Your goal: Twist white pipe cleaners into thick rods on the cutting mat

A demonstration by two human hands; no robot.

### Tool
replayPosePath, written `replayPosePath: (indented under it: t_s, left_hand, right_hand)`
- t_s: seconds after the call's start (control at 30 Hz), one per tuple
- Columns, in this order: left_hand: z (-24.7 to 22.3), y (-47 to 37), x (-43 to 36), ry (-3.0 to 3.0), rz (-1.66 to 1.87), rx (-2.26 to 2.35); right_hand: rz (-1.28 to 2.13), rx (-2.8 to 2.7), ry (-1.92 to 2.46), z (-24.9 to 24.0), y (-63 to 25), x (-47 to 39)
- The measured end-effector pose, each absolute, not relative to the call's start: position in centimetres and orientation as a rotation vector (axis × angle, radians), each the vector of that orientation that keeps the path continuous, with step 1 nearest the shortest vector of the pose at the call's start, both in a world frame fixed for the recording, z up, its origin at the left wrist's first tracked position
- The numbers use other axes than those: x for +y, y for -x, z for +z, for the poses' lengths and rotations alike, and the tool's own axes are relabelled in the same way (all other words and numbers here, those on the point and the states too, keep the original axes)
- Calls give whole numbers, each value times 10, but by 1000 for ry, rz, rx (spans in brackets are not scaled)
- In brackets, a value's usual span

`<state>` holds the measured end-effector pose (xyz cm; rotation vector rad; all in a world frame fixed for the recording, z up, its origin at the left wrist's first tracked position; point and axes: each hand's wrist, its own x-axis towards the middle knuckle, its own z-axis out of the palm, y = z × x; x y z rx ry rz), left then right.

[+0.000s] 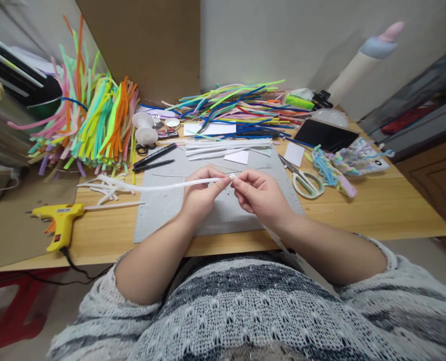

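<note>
My left hand point(203, 194) pinches a white fuzzy stem point(170, 186) near its right end, with the long part reaching left past the mat's edge. At that end is a small white twisted bit point(232, 177), held between the fingertips of both hands. My right hand point(258, 194) closes thumb and forefinger on this bit from the right. Both hands are over the grey cutting mat point(163, 215). Short white stem pieces point(104, 188) lie in a loose pile at the left, beside the long stem's far end.
A yellow glue gun point(62, 220) lies left of the mat, scissors point(307, 184) right of it. Behind are black pens point(155, 156), white stems point(226, 149), colourful stem piles point(110, 120), a phone point(326, 134) and pastel stem crafts point(326, 168).
</note>
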<state>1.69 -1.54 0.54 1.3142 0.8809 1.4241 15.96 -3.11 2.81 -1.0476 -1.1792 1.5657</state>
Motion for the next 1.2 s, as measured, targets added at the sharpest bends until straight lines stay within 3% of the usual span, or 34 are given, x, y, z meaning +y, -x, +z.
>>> replayPosePath:
  t_s: [0.37,0.57,0.77,0.97,1.2]
  left_hand:
    - [3,-14,-11,-1118,1327,658]
    - [3,-16,-8,-806,1051,488]
    - [5,-17,-9,-774,912,383]
    - [5,-20,-12,-795,978,392]
    - [-2,-21,-10,-1067,1175,483]
  right_hand:
    - [1677,-1124,1003,33,-160,-33]
    - [1761,-1125,849,33,-165,-35]
    - [2049,-1125,758,37,-173,-34]
    - [2437,-909,583,29,-177,-27]
    - [2581,-781,426,23,-178,-22]
